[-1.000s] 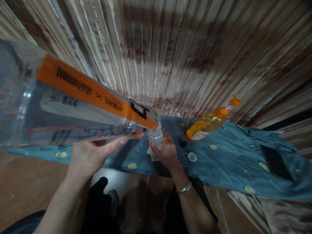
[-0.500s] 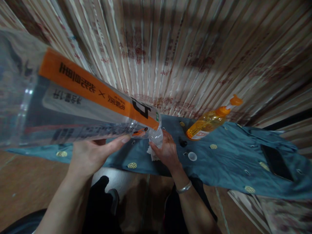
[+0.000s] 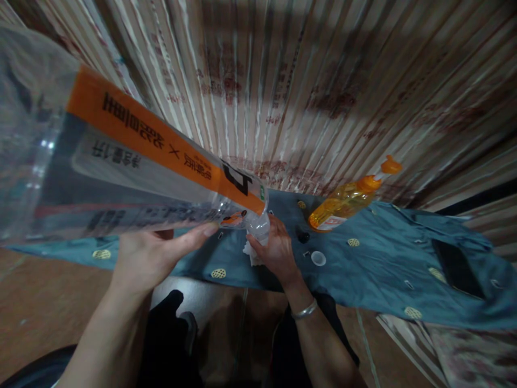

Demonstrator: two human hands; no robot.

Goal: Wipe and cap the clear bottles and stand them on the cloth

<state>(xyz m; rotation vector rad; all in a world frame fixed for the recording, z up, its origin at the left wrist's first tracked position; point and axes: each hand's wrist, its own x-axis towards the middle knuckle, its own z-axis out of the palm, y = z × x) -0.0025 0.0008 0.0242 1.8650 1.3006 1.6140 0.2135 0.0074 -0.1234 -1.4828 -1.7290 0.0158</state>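
My left hand (image 3: pixel 149 258) is wrapped round the underside of a large clear plastic bottle (image 3: pixel 141 156) with an orange and grey label. This bottle is tipped steeply, its base up at the left edge and its neck down toward the right. Low in front of me, my right hand (image 3: pixel 279 250) grips a small clear bottle (image 3: pixel 259 227) at the large one's neck. Whether the two mouths touch is hidden. A crumpled white tissue (image 3: pixel 253 256) lies beneath the small bottle. Just right of my right hand are a white round cap (image 3: pixel 318 258) and a small black piece (image 3: pixel 304 237).
An orange pump bottle (image 3: pixel 341 207) with amber liquid stands farther right on the blue patterned cloth (image 3: pixel 388 253). A black phone (image 3: pixel 458 268) lies at the far right. Behind the cloth hangs a striped curtain (image 3: pixel 258 97). Tiled floor (image 3: pixel 32 302) shows in front.
The large bottle's base end has risen a little, so it tips slightly more steeply. My right hand and the small bottle stay nearly in place.
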